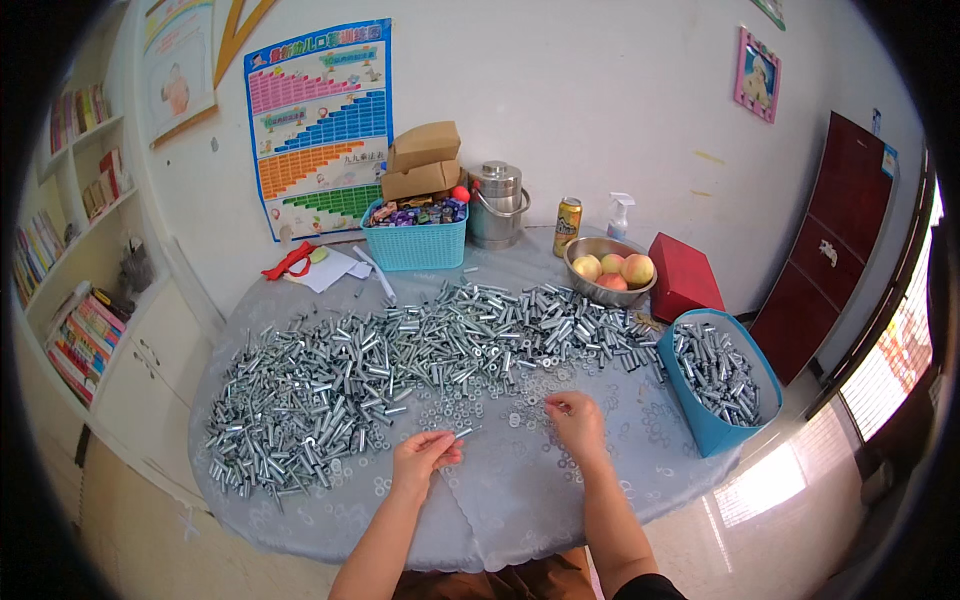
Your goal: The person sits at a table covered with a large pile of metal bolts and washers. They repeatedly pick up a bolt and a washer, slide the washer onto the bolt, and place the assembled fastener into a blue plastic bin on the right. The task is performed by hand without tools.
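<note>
**Bolts and washers under our hands**

Bolts (400, 370) lie in a wide silver heap across the far half of the round table (500, 500), which is covered with a pale patterned cloth. Loose washers (530, 400) are scattered on the cloth in front of the heap, thickest near the middle and thinning toward us.

Our left hand (425, 455) rests low on the cloth just in front of the heap, fingers pinched around one small bolt (462, 433) whose tip sticks out to the right. Our right hand (575, 420) sits among the washers, thumb and forefinger closed together at their tips; whatever is between them is too small for us to tell. The two hands are near each other but apart.

To the right, at the table's edge, a blue bin (715, 420) leans toward us and holds more bolts. Behind it stands a red box (685, 275), and beside that a steel bowl (585, 285) with peaches (615, 270) in it. Further back we see a yellow can (567, 225), a spray bottle (620, 215), a metal pot (498, 205) with a lid, and a teal basket (415, 245) full of small items, with two cardboard boxes (422, 160) stacked on it. Papers (335, 268) and a red item (288, 262) lie at the far left of the table. A colourful chart (320, 125) hangs on the wall, and bookshelves (85, 200) stand on the left.
</note>
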